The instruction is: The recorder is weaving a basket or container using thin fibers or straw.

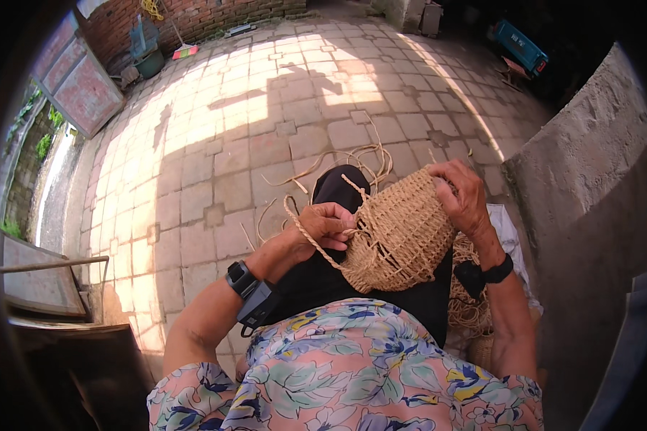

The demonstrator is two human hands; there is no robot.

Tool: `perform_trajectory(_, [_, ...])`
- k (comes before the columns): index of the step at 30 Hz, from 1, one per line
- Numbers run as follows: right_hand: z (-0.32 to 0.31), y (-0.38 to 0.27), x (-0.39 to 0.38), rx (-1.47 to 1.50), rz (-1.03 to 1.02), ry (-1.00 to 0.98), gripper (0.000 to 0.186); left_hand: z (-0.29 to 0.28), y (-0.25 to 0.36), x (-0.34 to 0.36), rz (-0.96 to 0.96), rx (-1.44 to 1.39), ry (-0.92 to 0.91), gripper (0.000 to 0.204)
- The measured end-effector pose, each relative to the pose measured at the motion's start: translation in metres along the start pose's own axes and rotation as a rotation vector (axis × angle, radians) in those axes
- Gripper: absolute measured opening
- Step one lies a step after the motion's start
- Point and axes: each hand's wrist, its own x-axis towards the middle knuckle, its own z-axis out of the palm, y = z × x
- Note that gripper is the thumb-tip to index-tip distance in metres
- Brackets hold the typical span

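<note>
A tan basket (pixel 410 226), woven from twisted straw cord, lies on its side across my lap. My left hand (pixel 328 224) is at its left edge, thumb and fingers pinched on a strand of the cord. From that edge a loose braided cord (pixel 310 237) loops out past my left wrist. My right hand (pixel 461 195) grips the basket's far right side, fingers bent over its edge. Long loose straw strands (pixel 366 161) trail beyond my knee over the paving.
Beside my right leg a heap of straw cord (pixel 467 287) lies by a white cloth (pixel 507 233). A rough concrete wall (pixel 586 154) rises at the right. Wooden boards (pixel 79 359) stand at the lower left. Farther off are a broom (pixel 185 52), a green bucket (pixel 149 65) and a blue cart (pixel 521 47).
</note>
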Motion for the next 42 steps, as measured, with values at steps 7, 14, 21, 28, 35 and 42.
perform_trajectory(7, [-0.004, -0.008, -0.005, -0.015, -0.056, 0.072, 0.017, 0.008, 0.016, -0.007, -0.101, 0.124, 0.023, 0.017])
perform_trajectory(14, [-0.001, -0.005, -0.008, -0.022, -0.097, 0.105, 0.019, 0.01, 0.021, -0.016, 0.038, 0.394, -0.02, 0.022])
perform_trajectory(21, [-0.003, -0.01, -0.007, -0.038, -0.128, 0.108, 0.016, 0.001, 0.02, -0.001, -0.148, 0.311, -0.119, 0.021])
perform_trajectory(28, [-0.003, -0.013, -0.006, -0.115, -0.151, 0.091, 0.015, 0.027, -0.009, 0.015, 0.296, 1.009, 0.246, 0.03])
perform_trajectory(35, [0.004, 0.011, 0.007, 0.193, 0.364, 0.056, 0.021, 0.053, 0.006, -0.013, 0.473, 0.937, 0.265, 0.024])
perform_trajectory(42, [0.039, 0.027, 0.013, -0.054, 0.228, -0.014, 0.021, 0.046, 0.015, -0.006, 0.103, 0.501, -0.032, 0.016])
